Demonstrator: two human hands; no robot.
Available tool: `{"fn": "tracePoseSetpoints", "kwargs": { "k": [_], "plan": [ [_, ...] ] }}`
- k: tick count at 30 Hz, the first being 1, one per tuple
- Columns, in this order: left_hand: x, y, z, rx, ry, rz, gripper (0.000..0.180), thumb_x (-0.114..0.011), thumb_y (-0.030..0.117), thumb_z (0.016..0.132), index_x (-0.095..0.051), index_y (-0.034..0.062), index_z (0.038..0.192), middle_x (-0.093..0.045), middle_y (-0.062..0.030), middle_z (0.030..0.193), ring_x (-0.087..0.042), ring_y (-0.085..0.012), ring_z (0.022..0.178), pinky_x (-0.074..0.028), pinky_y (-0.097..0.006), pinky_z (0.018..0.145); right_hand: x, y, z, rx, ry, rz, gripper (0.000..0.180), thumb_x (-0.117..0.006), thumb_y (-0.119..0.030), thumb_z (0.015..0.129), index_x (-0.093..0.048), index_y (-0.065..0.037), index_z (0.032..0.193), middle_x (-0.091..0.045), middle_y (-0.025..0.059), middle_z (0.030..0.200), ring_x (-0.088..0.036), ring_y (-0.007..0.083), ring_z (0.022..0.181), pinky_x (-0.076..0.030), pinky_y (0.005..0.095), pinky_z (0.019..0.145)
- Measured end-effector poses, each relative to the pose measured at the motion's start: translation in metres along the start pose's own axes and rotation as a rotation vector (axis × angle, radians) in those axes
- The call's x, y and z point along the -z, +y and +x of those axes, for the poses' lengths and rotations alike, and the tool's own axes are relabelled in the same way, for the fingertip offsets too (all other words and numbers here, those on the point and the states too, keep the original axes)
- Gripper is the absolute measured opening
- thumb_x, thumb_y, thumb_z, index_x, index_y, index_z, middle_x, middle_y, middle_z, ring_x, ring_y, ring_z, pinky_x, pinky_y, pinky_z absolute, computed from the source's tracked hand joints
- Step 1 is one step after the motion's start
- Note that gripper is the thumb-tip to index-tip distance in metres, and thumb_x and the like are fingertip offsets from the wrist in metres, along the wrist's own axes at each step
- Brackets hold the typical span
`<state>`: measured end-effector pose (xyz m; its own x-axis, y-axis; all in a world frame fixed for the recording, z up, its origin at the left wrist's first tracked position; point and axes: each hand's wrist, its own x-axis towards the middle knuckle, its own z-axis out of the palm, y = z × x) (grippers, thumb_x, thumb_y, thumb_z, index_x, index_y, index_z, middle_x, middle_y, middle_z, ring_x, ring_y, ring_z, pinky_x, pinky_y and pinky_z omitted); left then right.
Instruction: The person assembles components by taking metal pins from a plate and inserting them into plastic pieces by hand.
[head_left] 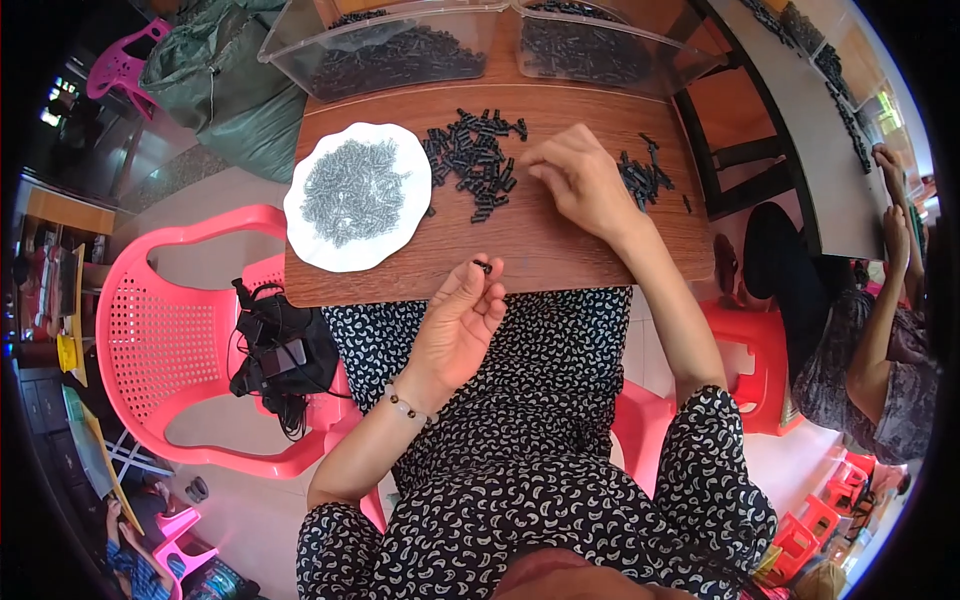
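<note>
Left hand (450,335) of a seated person, palm turned up, grasps a small black cylindrical piece (483,267) between thumb and fingertips, at six o'clock over the near edge of a brown wood-grain surface (565,265). The right hand (590,190), between the centre and three o'clock, has its fingers bent downward; whether it pinches anything cannot be told. Just beyond its fingertips, at about eleven o'clock, spreads a loose pile of black cylindrical pieces (473,160). A smaller cluster of black pieces (643,182) lies at three o'clock. At nine o'clock, a white scalloped plate (418,195) carries a heap of tiny silvery-grey pieces (352,190), too fine to identify. Clear plastic bins (300,65) of black parts stand at eleven and one o'clock.
</note>
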<state>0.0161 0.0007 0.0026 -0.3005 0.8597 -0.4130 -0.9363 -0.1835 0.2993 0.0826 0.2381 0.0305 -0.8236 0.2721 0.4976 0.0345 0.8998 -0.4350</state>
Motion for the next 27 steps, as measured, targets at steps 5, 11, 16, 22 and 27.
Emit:
{"fn": "tracePoseSetpoints", "kwargs": {
  "k": [5,11,16,22,27],
  "plan": [
    [0.004,0.002,0.0,0.026,0.033,-0.078,0.019,-0.065,0.016,0.091,-0.062,0.0088,0.108,-0.063,-0.0026,0.103,-0.058,-0.0132,0.085,-0.052,-0.024,0.076,-0.01,0.02,0.011,0.178,-0.071,-0.117,0.014,-0.068,-0.005,0.077,-0.069,-0.01,0.09,-0.062,0.0036,0.087,-0.053,0.026,0.089,-0.044,0.0362,0.081],
    [0.006,0.005,0.001,0.014,0.034,-0.086,0.021,-0.065,0.018,0.091,-0.062,0.0072,0.108,-0.064,-0.0022,0.098,-0.057,-0.0128,0.084,-0.052,-0.023,0.073,-0.017,0.02,0.016,0.22,-0.106,-0.141,0.012,-0.069,-0.006,0.077,-0.066,-0.01,0.088,-0.06,0.004,0.087,-0.052,0.0265,0.088,-0.043,0.0371,0.079],
    [0.006,0.004,0.005,0.038,-0.04,-0.1,0.024,-0.064,0.017,0.091,-0.06,0.0065,0.111,-0.063,-0.0023,0.098,-0.06,-0.0115,0.083,-0.052,-0.023,0.076,-0.01,0.02,0.009,0.159,-0.053,-0.157,0.012,-0.068,-0.012,0.078,-0.062,-0.007,0.087,-0.06,0.0079,0.083,-0.053,0.0288,0.085,-0.043,0.0391,0.076],
    [0.008,0.008,0.007,0.052,-0.038,-0.111,0.03,-0.063,0.019,0.092,-0.057,0.0042,0.118,-0.063,-0.0024,0.1,-0.056,-0.0119,0.085,-0.051,-0.023,0.077,0.001,0.001,0.0,0.057,0.05,0.1,0.014,-0.067,-0.003,0.075,-0.061,-0.003,0.088,-0.063,0.0121,0.08,-0.059,0.0307,0.081,-0.048,0.0385,0.069],
    [0.002,0.006,0.01,0.085,-0.049,-0.149,0.028,-0.063,0.018,0.092,-0.057,0.0044,0.116,-0.062,-0.0021,0.096,-0.056,-0.012,0.084,-0.05,-0.024,0.075,0.005,-0.01,-0.014,-0.028,0.112,0.209,0.014,-0.069,-0.004,0.075,-0.064,-0.003,0.089,-0.065,0.0104,0.083,-0.061,0.026,0.081,-0.049,0.0341,0.068]
  ]
}}
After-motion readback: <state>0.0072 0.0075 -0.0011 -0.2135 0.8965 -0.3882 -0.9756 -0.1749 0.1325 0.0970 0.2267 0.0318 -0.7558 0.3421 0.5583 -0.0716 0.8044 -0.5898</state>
